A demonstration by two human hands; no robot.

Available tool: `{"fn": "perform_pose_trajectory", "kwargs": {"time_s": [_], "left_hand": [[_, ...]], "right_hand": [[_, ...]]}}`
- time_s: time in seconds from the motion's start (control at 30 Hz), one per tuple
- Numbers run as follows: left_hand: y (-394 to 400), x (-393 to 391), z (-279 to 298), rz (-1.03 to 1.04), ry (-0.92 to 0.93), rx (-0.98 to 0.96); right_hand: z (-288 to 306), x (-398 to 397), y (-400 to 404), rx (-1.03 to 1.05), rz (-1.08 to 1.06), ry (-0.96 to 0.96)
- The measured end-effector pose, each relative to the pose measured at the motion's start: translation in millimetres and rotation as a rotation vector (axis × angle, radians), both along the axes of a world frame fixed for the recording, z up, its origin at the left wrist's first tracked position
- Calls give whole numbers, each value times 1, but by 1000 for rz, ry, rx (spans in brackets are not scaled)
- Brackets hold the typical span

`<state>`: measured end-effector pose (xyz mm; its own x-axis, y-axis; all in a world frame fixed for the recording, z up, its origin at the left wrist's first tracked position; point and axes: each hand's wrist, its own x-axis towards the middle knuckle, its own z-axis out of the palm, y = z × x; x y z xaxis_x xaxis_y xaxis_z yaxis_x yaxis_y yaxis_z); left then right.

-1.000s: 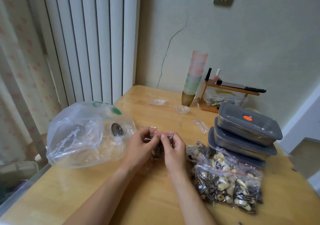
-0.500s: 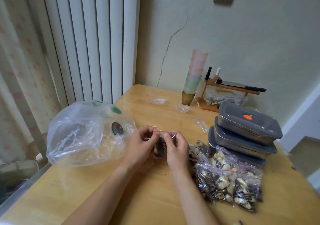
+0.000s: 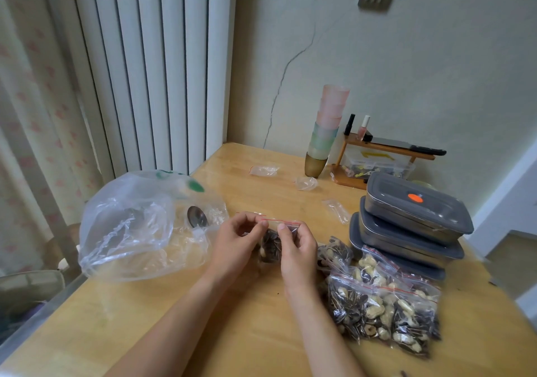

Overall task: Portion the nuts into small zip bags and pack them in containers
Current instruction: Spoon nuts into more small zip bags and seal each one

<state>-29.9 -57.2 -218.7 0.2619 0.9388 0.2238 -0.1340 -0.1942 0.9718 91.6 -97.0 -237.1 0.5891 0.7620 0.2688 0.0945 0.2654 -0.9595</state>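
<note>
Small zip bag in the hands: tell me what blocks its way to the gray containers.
The pile of filled bags lies between the small zip bag and the stacked gray containers, whose lids are on.

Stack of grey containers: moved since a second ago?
No. The stack of grey containers keeps its place beside the wooden rack near the wall.

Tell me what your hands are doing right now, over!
Left hand and right hand pinching the zip strip of a small bag of nuts. Filled bags piled beside the stacked containers. Nothing in the way.
</note>
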Motion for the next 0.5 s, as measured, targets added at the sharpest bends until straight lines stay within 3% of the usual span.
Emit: {"fn": "perform_pose_trajectory", "kwargs": {"time_s": [0.3,0.5], "left_hand": [[-1,-1,4,2,-9,25],[-3,-1,1,-58,8,1]], "right_hand": [[0,2,2,-24,94,110],[1,1,0,-23,97,-11]]}}
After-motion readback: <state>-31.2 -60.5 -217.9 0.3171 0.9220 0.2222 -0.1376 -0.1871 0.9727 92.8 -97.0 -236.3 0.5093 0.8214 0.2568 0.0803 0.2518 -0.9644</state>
